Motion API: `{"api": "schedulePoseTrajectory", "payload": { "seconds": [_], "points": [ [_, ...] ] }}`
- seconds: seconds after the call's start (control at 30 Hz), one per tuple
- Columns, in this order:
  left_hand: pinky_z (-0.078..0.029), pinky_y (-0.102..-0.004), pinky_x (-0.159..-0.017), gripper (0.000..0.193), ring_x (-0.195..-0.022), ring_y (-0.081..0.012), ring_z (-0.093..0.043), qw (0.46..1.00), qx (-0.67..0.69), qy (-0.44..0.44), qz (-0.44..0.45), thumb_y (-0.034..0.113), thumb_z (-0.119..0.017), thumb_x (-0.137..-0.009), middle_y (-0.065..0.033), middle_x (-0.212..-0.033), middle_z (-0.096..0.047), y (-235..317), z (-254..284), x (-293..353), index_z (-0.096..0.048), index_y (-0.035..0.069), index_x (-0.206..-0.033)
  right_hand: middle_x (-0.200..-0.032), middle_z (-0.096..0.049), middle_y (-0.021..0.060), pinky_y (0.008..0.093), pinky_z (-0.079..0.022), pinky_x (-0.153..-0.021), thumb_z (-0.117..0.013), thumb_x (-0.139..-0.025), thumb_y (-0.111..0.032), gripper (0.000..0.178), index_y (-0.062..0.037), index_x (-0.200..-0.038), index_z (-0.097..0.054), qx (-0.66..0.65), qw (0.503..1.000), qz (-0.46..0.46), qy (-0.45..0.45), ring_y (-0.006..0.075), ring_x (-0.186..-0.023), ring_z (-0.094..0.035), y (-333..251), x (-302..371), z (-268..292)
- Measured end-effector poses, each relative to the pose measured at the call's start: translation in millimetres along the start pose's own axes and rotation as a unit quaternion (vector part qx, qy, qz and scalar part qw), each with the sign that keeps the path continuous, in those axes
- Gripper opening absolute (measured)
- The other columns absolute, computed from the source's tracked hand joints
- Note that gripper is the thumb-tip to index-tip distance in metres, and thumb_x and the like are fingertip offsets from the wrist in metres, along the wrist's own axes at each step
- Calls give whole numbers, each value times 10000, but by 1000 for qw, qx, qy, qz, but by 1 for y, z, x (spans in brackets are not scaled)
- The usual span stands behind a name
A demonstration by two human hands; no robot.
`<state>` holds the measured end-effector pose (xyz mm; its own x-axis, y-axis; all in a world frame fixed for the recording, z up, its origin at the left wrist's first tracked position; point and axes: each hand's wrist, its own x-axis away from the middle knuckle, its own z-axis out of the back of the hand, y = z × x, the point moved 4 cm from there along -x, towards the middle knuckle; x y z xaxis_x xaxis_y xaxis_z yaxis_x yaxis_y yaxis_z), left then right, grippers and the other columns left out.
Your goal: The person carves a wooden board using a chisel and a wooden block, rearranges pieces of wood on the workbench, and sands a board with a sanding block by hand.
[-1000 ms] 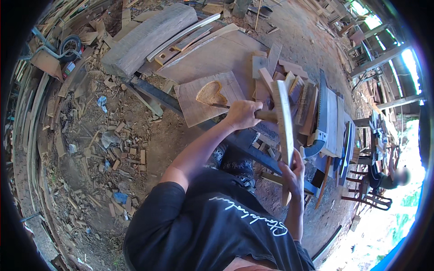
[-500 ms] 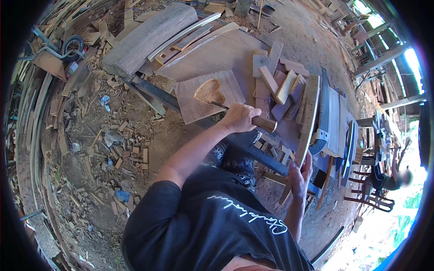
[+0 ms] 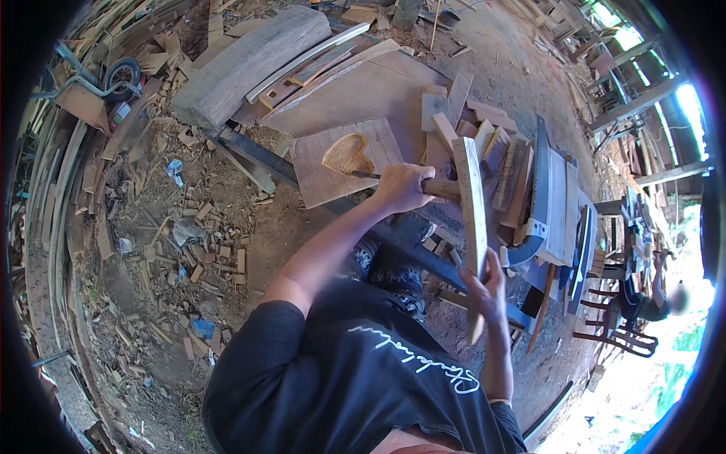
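Note:
My left hand (image 3: 404, 188) is wrapped round the wooden handle of a chisel (image 3: 442, 189). The chisel's metal blade points left, its tip at the lower edge of a heart-shaped hollow (image 3: 348, 155) in a square wooden board (image 3: 311, 168). My right hand (image 3: 488, 290) grips a long, flat wooden bat (image 3: 470, 204) near its lower end. The bat stands across the butt of the chisel handle and appears to touch it. The board lies at the near edge of a low worktable (image 3: 355, 91).
A thick wooden beam (image 3: 253, 64) and thin strips lie across the table's far left. Several wood blocks (image 3: 488, 113) and a handsaw (image 3: 540, 174) are on the right. Offcuts (image 3: 219, 257) litter the ground at left. Another person (image 3: 643, 299) is by a chair (image 3: 616, 333) at far right.
My right hand has swung the bat leftward, from apart from the chisel to against its handle end. The board has shifted slightly left. My left hand keeps its grip.

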<state>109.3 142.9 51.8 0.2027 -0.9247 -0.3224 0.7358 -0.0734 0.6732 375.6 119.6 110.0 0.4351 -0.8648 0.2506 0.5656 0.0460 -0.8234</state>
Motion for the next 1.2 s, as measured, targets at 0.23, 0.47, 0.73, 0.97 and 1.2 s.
{"api": "schedulePoseTrajectory", "payload": {
  "seconds": [0.23, 0.47, 0.73, 0.97, 1.2],
  "points": [
    [-497, -446, -599, 268, -688, -320, -657, 997, -6, 31, -72, 262, -781, -652, -93, -675, -636, -6, -10, 11, -590, 111, -764, -802, -566, 6, 216, -423, -468, -649, -784, -74, 590, -56, -1333, -435, -206, 969, 95, 97, 64, -587, -538, -2, 1, -1],
    [-476, -405, -535, 240, -637, -268, -635, 978, -68, -40, -193, 232, -747, -628, -38, -657, -575, -18, 9, 38, -564, 139, -753, -1064, -670, 147, 346, -506, -856, -788, -738, -260, 720, -49, -1356, -484, 105, 994, 30, -5, 202, -977, -643, 13, 8, -22],
    [-514, -357, -588, 274, -652, -254, -649, 991, -23, 126, -47, 167, -763, -628, -55, -755, -638, -27, 89, 79, -643, 140, -873, -1098, -663, 249, 407, -504, -887, -781, -755, -312, 742, -40, -1370, -467, 102, 995, 22, 1, 344, -1029, -660, 1, -15, -48],
    [-521, -415, -655, 368, -710, -324, -674, 916, -137, 232, 298, 388, -742, -800, -146, -816, -675, -102, 130, 147, -662, 62, -949, -1133, -642, 275, 476, -479, -925, -718, -781, -422, 784, -84, -1419, -412, 220, 975, -16, 6, 431, -1045, -627, -3, -33, -62],
    [-513, -455, -669, 393, -740, -359, -678, 911, -58, 238, 333, 411, -719, -813, -162, -779, -688, -136, 131, 141, -654, 50, -955, -1139, -638, 276, 443, -486, -931, -753, -738, -347, 774, -42, -1383, -453, 240, 970, -31, -19, 411, -1044, -635, -6, -5, -48]
  ]
}}
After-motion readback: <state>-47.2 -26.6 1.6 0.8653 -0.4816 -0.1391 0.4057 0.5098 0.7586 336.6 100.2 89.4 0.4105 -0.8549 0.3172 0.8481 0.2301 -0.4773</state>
